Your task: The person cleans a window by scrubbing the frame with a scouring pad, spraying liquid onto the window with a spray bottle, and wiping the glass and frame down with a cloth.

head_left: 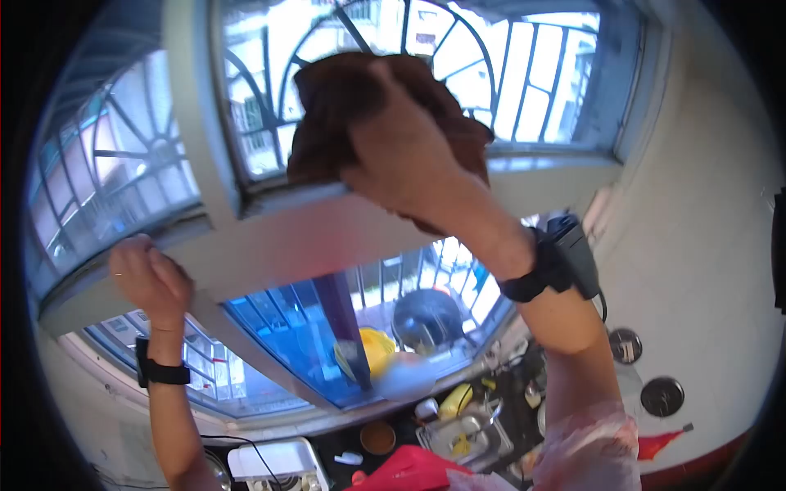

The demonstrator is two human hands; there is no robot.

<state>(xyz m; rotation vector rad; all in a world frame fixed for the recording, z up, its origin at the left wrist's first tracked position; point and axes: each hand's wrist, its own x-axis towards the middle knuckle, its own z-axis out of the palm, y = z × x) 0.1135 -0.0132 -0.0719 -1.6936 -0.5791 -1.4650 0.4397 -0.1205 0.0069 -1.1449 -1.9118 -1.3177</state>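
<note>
Brown cloth (323,143) is bunched above the crossbar (278,245), at the upper window (528,90), one lower bit dipping in front of the bar; no clear long axis. Right hand (401,143) is nearer, right on the cloth; fingertips blurred, can't tell if pinching or pressing flat. Left hand (153,274) is well apart at the crossbar's left end, fingers curled together, grip unclear. Below the crossbar, sink (498,446) contents hard to make out; red fabric (409,470) cut off.

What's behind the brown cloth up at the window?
Dark bars outside the upper window show around the brown cloth. Whatever lies directly behind the cloth is covered; the right hand is in front.
</note>
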